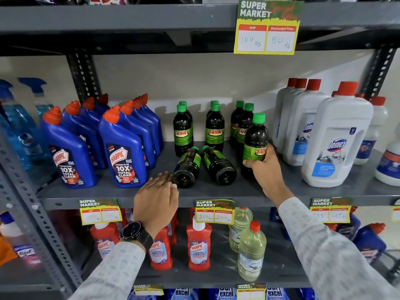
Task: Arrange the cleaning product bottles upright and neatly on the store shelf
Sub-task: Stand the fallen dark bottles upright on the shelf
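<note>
Right hand [264, 167] is wrapped around the lower half of a dark Sunny bottle [255, 140] with a green cap, holding it upright just right of centre in the frame, at the front of the middle shelf [216, 191]. Can't tell if its base is actually touching the shelf, the fingers hide it. Left hand [157, 200] is flat and loose with fingers stretched out, gripping nothing, down at centre-bottom of the shelf edge. Its fingertips sit right by the bottom end of a tipped-over Sunny bottle [187, 167]; hard to say if they're touching. A second tipped bottle [218, 165] lies just beside that one, both with caps pointing toward the back wall and bases toward the camera.

Behind them, more Sunny bottles stand upright in three loose columns [214, 126]. Left of centre there's a block of blue Harpic bottles [123, 148] with orange caps, all standing. On the right side, big white Domex jugs [336, 144] with red caps, also standing. A yellow Super Market price tag [267, 27] hangs from the shelf above, top right. Lower shelf has red Harpic bathroom cleaner bottles [199, 245] and a couple of clear bottles [251, 254].
</note>
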Available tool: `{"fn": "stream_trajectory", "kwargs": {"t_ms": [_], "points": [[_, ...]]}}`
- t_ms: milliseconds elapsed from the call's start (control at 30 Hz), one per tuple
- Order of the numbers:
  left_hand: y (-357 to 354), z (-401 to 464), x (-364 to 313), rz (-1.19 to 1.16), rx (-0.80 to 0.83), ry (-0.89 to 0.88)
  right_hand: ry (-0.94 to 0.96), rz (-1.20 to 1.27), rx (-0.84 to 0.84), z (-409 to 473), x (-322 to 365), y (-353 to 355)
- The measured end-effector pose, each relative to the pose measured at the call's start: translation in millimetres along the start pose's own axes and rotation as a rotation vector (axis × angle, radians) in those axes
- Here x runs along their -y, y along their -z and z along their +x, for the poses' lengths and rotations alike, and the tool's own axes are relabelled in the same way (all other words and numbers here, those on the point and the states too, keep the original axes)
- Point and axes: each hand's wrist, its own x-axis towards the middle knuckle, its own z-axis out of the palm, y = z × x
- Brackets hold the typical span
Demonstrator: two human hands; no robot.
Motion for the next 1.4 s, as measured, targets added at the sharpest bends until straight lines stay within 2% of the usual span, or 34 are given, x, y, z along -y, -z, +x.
{"fn": "stream_trajectory", "kwargs": {"t_ms": [233, 433, 667, 833, 1067, 1200, 1267, 1333, 1367, 1400], "points": [[-1, 1, 0, -0.010, -0.007, 0.001, 0.032, -0.038, -0.039, -1, 0, -4], [0, 0, -1, -0.001, -0.001, 0.001, -0.038, 0.056, 0.002, -1, 0, 0], [0, 0, -1, -0.008, -0.008, 0.001, 0.055, -0.078, -0.140, -1, -1, -4], [0, 0, -2, -0.007, -0.008, -0.001, 0.068, -0.131, -0.172, -1, -2, -5], [2, -1, -2, -0.011, -0.007, 0.000, 0.028, -0.140, -0.134, 0, 2, -3], [3, -1, -3, -0.002, 0.005, -0.002, 0.005, -0.051, -0.136, -10, 14, 2], [4, -1, -3, -0.001, 0.006, -0.002, 0.130, -0.041, -0.313, -27, 23, 2], [4, -1, -2, -0.011, 0.001, -0.006, 0.394, -0.117, -0.466, -45, 35, -4], [4, -1, -2, -0.016, 0.003, -0.010, 0.479, -0.166, -0.430, -49, 43, -9], [4, -1, -2, -0.020, 0.003, -0.013, 0.506, -0.243, -0.320, -50, 54, -15]]}}
